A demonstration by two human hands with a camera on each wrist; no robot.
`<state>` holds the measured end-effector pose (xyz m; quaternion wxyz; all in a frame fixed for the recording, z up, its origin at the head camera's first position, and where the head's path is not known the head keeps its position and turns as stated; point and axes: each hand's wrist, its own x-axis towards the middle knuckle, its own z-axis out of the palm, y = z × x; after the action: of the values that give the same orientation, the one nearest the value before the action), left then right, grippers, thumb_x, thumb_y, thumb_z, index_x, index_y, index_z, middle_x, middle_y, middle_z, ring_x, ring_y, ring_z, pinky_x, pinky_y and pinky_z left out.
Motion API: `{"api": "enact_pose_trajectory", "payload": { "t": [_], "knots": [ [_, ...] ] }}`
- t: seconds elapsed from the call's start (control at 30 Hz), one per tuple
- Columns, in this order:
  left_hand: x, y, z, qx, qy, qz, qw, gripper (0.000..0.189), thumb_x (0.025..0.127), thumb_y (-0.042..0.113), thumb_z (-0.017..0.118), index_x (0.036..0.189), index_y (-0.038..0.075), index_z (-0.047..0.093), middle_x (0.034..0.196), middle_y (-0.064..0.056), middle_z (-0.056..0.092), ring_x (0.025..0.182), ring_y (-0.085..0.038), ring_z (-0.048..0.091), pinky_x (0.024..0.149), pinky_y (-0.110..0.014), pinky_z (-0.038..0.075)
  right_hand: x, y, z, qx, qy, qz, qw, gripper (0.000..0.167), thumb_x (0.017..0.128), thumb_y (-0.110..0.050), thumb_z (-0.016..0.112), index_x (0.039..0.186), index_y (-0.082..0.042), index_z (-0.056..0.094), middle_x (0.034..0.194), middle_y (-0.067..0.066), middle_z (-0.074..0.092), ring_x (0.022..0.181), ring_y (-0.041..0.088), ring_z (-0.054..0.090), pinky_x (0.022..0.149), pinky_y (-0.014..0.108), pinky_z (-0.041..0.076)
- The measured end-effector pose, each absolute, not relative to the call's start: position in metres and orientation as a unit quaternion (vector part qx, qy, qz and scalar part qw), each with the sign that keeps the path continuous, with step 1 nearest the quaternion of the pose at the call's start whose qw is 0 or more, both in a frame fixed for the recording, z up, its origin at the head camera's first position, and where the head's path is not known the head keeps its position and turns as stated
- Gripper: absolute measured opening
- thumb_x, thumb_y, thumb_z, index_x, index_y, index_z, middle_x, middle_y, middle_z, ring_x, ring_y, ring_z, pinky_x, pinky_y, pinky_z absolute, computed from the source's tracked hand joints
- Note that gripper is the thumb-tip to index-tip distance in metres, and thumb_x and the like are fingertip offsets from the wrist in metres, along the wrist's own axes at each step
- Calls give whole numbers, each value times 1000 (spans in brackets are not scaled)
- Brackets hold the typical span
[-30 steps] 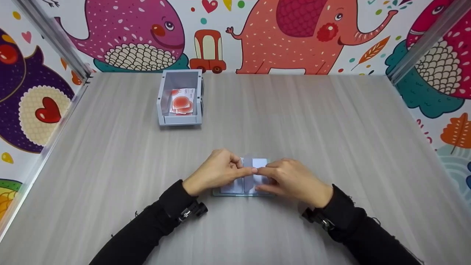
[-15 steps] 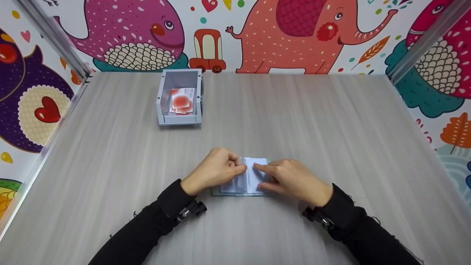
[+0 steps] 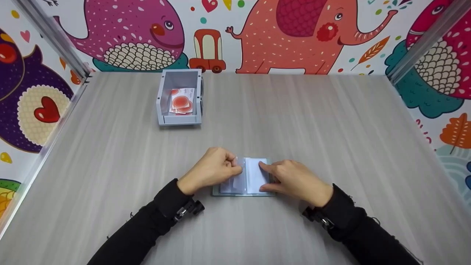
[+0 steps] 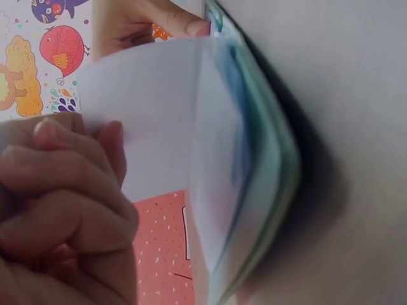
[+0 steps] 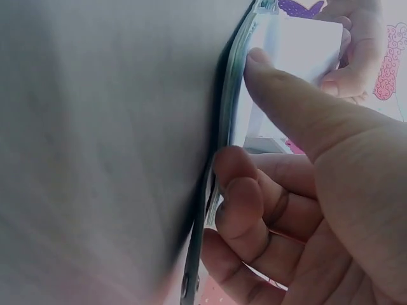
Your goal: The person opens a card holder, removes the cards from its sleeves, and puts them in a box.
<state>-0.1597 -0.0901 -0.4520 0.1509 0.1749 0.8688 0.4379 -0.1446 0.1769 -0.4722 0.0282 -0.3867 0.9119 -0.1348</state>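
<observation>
A small album (image 3: 254, 184) with clear sleeves and a pale green cover lies open flat on the table in front of me. Between the fingertips of my left hand (image 3: 213, 167), the edge of a white sleeve leaf (image 4: 152, 121) is pinched and lifted off the page below; the leaf bends in the left wrist view. My right hand (image 3: 292, 180) rests on the album's right side, thumb and index finger spread and pressing on the page. The right wrist view shows its other fingers bent beside the page edges, near a strap with a snap (image 5: 191, 279).
At the back left stands a grey bin (image 3: 180, 120), holding several red-and-white cards (image 3: 181, 102). Walls printed with cartoon animals (image 3: 290, 44) enclose the table's back and sides. The wood-grain table (image 3: 323, 121) surrounds the album.
My left hand has drawn the leaf leftward, uncovering more of the right page. The right index finger has parted from the left fingertips and moved slightly right. The bin stays put.
</observation>
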Motion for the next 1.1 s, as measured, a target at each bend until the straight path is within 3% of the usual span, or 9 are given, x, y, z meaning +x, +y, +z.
{"api": "enact_pose_trajectory", "payload": {
  "t": [0.5, 0.83, 1.1],
  "knots": [
    [-159, -107, -457, 169, 880, 416, 155, 27, 87, 9, 69, 60, 14, 69, 52, 14, 46, 52, -5, 47, 53, -21, 34, -146, 177, -472, -384, 911, -142, 38, 71, 90, -41, 86, 141, 4, 65, 90, 9, 78, 64, 3, 44, 60, 20, 45],
    [-158, -112, -463, 163, 893, 390, 158, 35, 87, 9, 68, 55, 19, 56, 54, 14, 44, 54, -6, 43, 53, -21, 30, -145, 180, -472, -389, 911, -137, 19, 69, 89, -41, 87, 140, 2, 68, 81, 4, 71, 64, 3, 43, 59, 20, 43],
    [-156, -115, -466, 149, 898, 376, 173, 35, 89, 10, 73, 58, 16, 58, 56, 9, 50, 54, -8, 48, 53, -22, 35, -145, 179, -471, -391, 910, -136, 20, 68, 90, -40, 85, 141, 2, 67, 85, 7, 74, 64, 3, 41, 59, 20, 42]
  ]
}}
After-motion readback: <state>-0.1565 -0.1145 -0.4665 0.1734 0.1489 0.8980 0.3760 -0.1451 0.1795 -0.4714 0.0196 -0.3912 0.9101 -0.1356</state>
